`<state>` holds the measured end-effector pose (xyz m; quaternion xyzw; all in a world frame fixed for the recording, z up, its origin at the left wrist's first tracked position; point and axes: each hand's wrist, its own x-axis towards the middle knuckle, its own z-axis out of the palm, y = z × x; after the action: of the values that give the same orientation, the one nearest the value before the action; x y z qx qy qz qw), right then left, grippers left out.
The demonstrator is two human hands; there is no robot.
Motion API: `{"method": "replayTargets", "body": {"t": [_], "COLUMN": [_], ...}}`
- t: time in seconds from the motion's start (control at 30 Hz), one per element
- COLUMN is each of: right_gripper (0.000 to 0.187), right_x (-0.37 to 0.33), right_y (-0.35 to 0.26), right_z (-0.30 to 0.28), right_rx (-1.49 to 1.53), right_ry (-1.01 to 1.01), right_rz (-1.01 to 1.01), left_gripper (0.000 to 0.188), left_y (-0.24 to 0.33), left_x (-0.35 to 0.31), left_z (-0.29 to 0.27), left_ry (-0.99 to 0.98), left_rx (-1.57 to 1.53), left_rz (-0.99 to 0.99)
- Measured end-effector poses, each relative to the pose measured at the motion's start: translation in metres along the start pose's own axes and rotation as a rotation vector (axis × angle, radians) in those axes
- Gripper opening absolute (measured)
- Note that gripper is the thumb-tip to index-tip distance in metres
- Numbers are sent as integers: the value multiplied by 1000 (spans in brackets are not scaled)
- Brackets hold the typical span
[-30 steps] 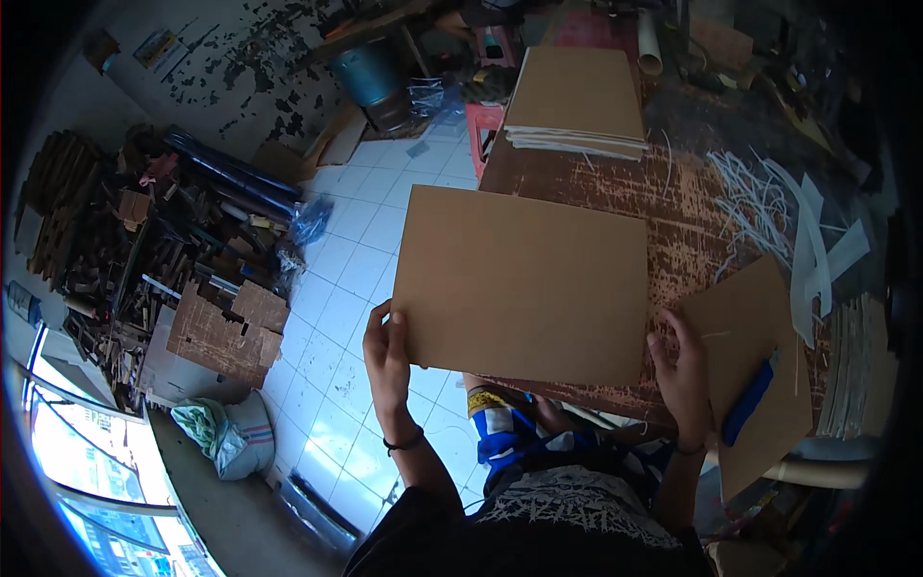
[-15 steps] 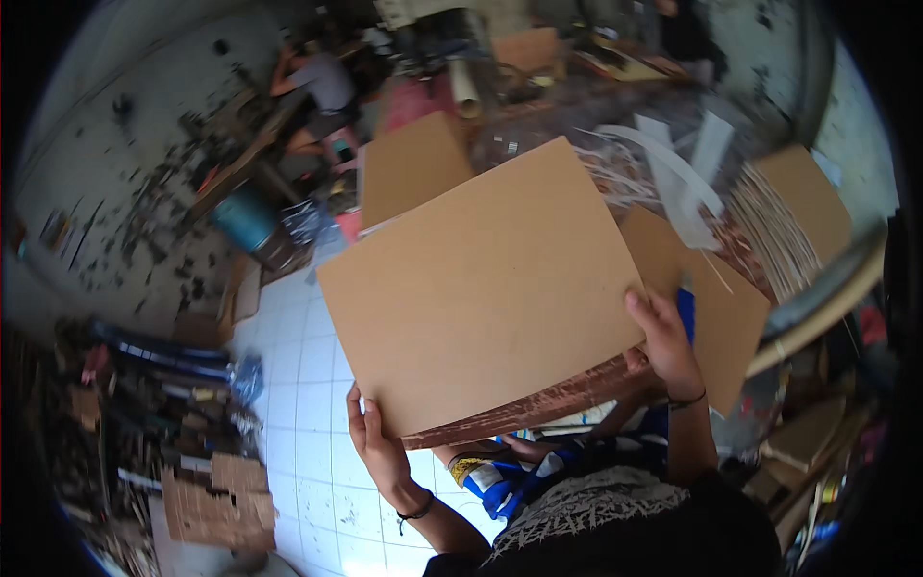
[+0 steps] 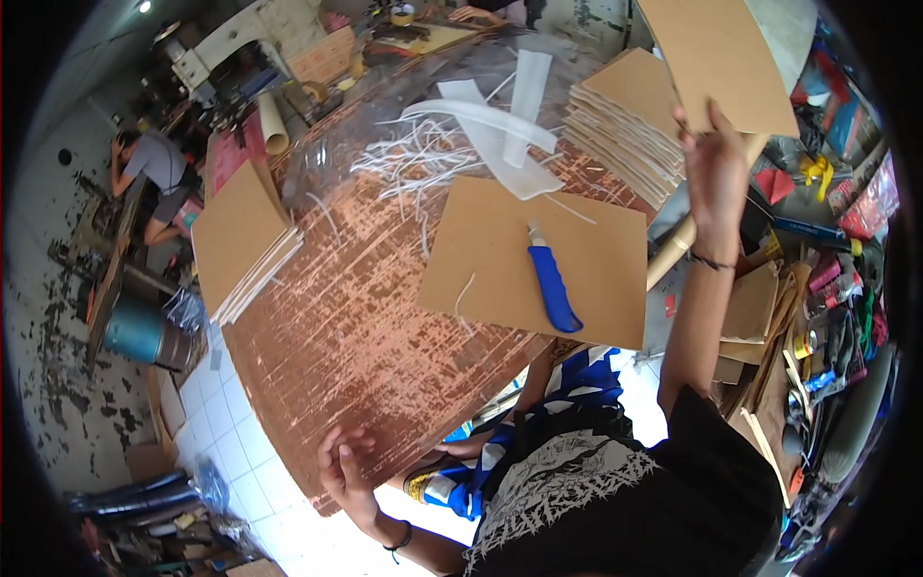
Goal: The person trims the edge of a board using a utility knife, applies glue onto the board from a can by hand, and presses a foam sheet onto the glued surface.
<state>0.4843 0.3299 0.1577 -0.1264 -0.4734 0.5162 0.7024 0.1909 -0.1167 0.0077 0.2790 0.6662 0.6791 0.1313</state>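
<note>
My right hand (image 3: 716, 183) is raised at the upper right, gripping the near edge of a brown cardboard sheet (image 3: 726, 67) between thumb and fingers. The sheet hangs tilted beside a stack of similar sheets with white edges (image 3: 625, 115). Down at the near left corner of the worn reddish-brown table (image 3: 317, 356), my left hand (image 3: 348, 471) is open, fingers apart and bent, holding nothing. Between the hands another brown sheet (image 3: 452, 245) lies flat. On it rests a knife with a blue handle (image 3: 552, 288), its blade end pointing away from me.
White strips (image 3: 481, 130) and thin shavings (image 3: 423, 159) lie on the far part of the table. A second stack of sheets (image 3: 245, 226) stands at the left edge. A pole (image 3: 673, 252) and clutter border the right side. Another person (image 3: 159, 178) sits at the far left.
My right hand has carried the sheet from in front of me to the upper right. My left hand has let go of it. The view has turned right, uncovering the table and knife.
</note>
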Motion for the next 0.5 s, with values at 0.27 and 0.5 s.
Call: {"method": "replayTargets", "body": {"t": [0.27, 0.5], "right_gripper": [43, 39], "right_x": [52, -58], "right_y": [107, 93], "right_z": [-42, -61], "right_rx": [-7, -907], "right_ry": [84, -332], "right_rz": [418, 303], "left_gripper": [26, 24], "left_y": [-22, -20], "left_x": [-8, -7], "left_z": [25, 23], "left_ry": [46, 98], "left_rx": [119, 238], "left_rz": [-64, -136]}}
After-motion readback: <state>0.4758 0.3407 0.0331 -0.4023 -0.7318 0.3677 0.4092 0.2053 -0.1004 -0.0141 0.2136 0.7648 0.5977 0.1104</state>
